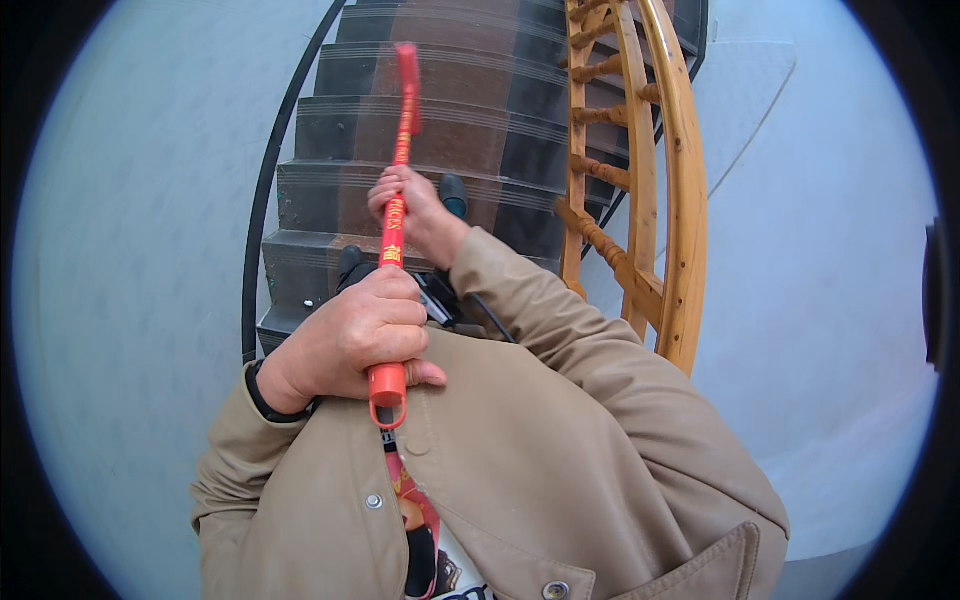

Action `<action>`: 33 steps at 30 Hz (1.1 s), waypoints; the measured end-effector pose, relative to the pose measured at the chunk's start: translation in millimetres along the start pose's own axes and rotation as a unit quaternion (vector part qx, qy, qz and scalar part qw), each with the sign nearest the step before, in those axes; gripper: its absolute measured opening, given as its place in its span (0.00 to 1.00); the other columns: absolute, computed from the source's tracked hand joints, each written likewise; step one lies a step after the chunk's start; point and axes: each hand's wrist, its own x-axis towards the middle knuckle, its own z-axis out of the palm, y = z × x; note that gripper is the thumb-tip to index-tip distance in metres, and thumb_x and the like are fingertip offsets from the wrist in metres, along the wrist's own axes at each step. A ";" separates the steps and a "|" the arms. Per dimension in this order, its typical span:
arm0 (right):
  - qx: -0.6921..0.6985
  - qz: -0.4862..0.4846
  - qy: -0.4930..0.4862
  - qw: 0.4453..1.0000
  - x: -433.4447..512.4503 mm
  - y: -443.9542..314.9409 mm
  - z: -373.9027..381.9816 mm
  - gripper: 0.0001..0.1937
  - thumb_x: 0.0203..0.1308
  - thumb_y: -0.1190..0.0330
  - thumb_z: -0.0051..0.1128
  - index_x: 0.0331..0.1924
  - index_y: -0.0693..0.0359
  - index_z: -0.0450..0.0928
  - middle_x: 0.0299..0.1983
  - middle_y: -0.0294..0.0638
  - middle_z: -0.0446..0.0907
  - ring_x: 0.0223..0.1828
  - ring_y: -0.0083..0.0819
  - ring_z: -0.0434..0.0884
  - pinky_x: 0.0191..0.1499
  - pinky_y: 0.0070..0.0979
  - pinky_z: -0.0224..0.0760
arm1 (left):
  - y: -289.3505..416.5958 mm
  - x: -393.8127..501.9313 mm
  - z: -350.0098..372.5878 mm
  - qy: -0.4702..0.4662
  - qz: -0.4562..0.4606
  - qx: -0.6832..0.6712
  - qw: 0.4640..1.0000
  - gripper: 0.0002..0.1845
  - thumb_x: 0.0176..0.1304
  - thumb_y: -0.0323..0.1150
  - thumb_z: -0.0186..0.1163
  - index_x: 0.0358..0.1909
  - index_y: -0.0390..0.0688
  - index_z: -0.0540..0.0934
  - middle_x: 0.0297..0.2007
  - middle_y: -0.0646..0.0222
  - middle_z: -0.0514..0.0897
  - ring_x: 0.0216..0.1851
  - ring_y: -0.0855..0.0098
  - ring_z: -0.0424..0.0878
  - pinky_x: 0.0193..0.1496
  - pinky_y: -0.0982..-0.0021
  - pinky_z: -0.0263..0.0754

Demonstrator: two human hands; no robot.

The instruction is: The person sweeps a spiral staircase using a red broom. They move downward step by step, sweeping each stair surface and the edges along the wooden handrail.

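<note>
A red pole with yellow lettering runs away from my chest over the stairs. My left hand is wrapped around its near part, just above an orange-red end cap with a hanging loop. Farther along, my right hand grips the same pole from the right side. The pole's far end is red and blurred, so I cannot tell what kind of head it has or whether it touches a step.
Dark stair treads with a brown middle strip stretch ahead. My shoes stand on different steps. A wooden banister with turned balusters borders the right; a pale wall with a black curved strip borders the left. A small white scrap lies on a step.
</note>
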 end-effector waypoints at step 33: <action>-0.129 0.025 0.030 0.991 72.3 43.9 40.4 0.12 0.64 0.74 0.44 0.23 0.57 0.63 0.17 0.30 0.66 0.18 0.20 0.67 0.23 0.18 0.66 | 16.2 -43.4 -58.2 0.139 -0.095 0.076 0.983 0.18 0.48 0.28 0.69 0.14 0.39 0.67 0.18 0.65 0.68 0.27 0.59 0.70 0.36 0.61 0.68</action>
